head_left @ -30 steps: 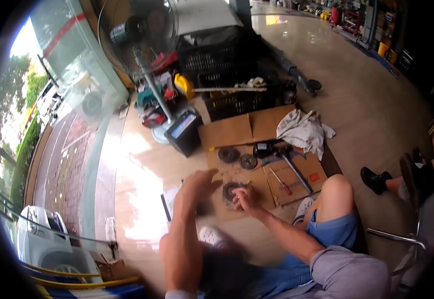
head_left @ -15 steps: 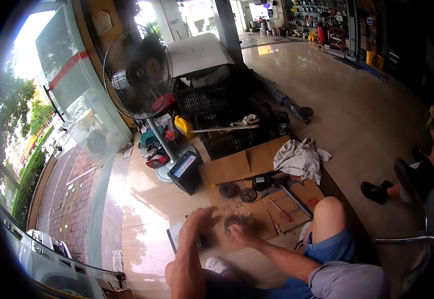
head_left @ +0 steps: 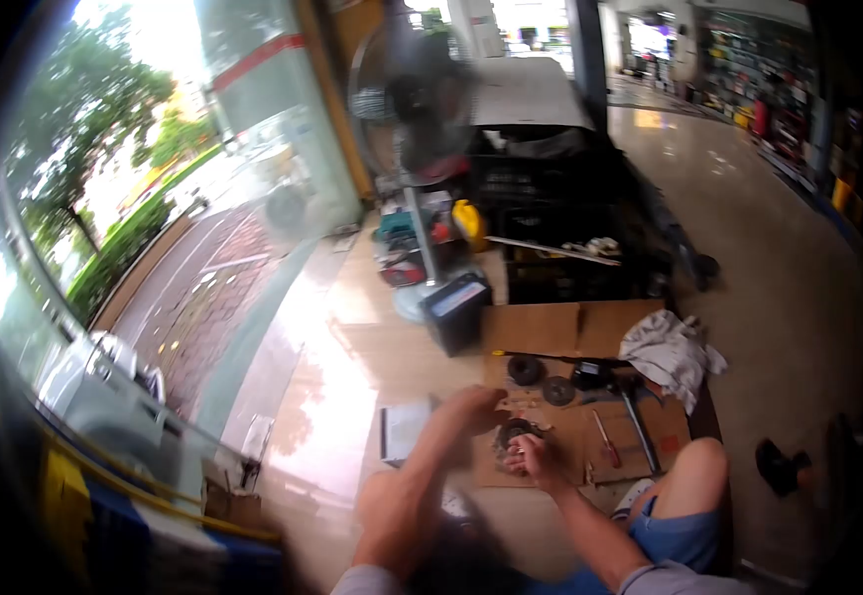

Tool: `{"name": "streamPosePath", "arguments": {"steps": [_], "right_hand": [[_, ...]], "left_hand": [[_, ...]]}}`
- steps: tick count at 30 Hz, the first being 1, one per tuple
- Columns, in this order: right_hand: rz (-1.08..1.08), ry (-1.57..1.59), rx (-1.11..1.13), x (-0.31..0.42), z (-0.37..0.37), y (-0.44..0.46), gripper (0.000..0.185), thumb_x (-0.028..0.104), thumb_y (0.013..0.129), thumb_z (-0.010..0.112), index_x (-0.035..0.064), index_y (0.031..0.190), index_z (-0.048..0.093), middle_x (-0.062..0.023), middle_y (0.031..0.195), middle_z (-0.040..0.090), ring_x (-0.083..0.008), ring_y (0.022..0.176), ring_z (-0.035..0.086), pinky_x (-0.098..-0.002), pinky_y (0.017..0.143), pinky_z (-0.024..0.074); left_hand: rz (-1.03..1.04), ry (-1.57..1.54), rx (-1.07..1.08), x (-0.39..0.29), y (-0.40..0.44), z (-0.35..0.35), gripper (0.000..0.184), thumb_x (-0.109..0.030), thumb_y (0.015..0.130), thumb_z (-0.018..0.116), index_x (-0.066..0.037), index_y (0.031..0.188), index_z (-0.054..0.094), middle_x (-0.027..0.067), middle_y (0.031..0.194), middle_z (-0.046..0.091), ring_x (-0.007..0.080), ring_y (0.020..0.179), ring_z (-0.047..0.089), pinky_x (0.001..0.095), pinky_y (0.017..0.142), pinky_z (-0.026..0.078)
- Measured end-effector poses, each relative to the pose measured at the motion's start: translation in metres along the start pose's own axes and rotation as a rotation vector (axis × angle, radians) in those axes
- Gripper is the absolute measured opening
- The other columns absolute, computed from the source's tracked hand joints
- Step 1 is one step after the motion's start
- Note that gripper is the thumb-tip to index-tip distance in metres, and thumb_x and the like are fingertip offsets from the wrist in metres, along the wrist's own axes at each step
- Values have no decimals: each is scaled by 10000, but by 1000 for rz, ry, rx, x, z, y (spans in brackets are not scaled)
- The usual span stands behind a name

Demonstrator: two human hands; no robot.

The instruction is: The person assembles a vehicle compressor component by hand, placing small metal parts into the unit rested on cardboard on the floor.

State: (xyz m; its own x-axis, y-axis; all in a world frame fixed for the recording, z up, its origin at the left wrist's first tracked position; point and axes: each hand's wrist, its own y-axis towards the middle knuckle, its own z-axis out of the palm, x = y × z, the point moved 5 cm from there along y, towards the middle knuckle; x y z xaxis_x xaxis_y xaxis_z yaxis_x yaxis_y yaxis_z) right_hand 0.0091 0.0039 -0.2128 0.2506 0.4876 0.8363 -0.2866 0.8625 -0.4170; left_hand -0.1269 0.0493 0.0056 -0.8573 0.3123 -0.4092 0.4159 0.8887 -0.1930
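My right hand [head_left: 533, 458] is at the lower edge of a round dark metal part [head_left: 517, 432] on the cardboard [head_left: 551, 470], its fingers pressed together; what they pinch is too small to make out. Just left of that part, my left hand [head_left: 473, 407] hovers over the cardboard's left edge, its fingers blurred. Two more round parts, a thick dark ring [head_left: 525, 370] and a flatter disc [head_left: 558, 391], lie farther back. To their right are a black tool [head_left: 590, 374], a hammer-like tool [head_left: 641, 428] and a red-handled screwdriver [head_left: 609, 451].
A grey-white cloth [head_left: 668, 353] lies at the cardboard's back right. Behind stand a battery [head_left: 456, 313], a fan [head_left: 412, 99] and black crates [head_left: 560, 273]. A white box [head_left: 405, 432] is left of my left arm. Another person's shoe [head_left: 779, 466] shows at right.
The view has swung left, so the scene sits farther right. My right hand stays by the round part, and my left hand remains raised beside it. More of the white box shows.
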Motion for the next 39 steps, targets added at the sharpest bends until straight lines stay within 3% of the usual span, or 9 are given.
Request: {"name": "streamPosePath", "arguments": {"steps": [2,7,11,14,17,23,31,34,39], "right_hand": [[-190,-74,46,-4,6,3,344,322,987,473,19,1121,568,-100,961,603,-202,900,648,-354,722,553],[-795,-1058,-90,11,20,-11,319,353,993,485,44,983,566,-204,975,595,-392,868,609,-467,675,505],[-478,-1111,-231,26,17,-9,362,357,1006,444,14,959,550,-170,883,590,-376,651,596,-441,593,484],[47,-394,-20,13,2,-3,378,353,1013,433,-2,1006,564,-130,881,596,-263,710,649,-375,550,504],[-39,28,-17,2,5,1,383,337,1018,432,-20,1045,567,-105,890,592,-170,718,645,-294,585,519],[-782,-954,-137,13,17,-9,299,312,997,494,24,1059,544,-176,859,571,-308,732,614,-404,673,504],[-473,-1173,-141,18,12,-1,398,413,1001,430,32,1040,538,-178,856,614,-356,639,621,-444,601,505],[-57,-610,-28,15,1,-7,454,422,1005,379,7,1100,538,-137,851,612,-258,588,638,-357,558,527],[-227,-139,3,0,0,7,455,400,1006,395,-16,1131,529,-121,963,579,-234,717,663,-316,638,551]], "left_hand": [[-30,33,-2,1,0,3,343,-319,859,625,-61,1085,648,216,1034,666,381,1005,627,454,864,500],[-27,43,-52,-3,-2,-2,308,-281,790,670,-55,998,686,195,971,683,355,945,655,439,810,531],[-42,24,-48,-4,-4,-6,312,-278,781,680,-61,1006,685,192,989,680,347,957,654,441,816,529],[-30,17,-55,-2,-4,-6,321,-283,780,684,-63,1013,682,192,994,680,351,960,652,442,821,527],[-29,24,-62,-2,-4,-8,330,-282,784,683,-66,1033,676,197,992,679,357,964,649,443,829,524],[-10,11,-32,-1,0,-2,389,-294,811,663,-89,1140,640,213,1015,672,373,983,637,452,861,511],[-17,51,12,-3,-1,0,428,-319,860,625,-114,1235,606,199,1040,672,375,980,633,456,873,498],[-16,58,-7,1,-2,3,419,-322,867,616,-102,1224,605,208,1019,672,389,966,631,460,873,496],[2,69,10,-1,-1,2,419,-343,873,612,-102,1215,601,216,1017,670,394,975,626,464,875,489]]}}
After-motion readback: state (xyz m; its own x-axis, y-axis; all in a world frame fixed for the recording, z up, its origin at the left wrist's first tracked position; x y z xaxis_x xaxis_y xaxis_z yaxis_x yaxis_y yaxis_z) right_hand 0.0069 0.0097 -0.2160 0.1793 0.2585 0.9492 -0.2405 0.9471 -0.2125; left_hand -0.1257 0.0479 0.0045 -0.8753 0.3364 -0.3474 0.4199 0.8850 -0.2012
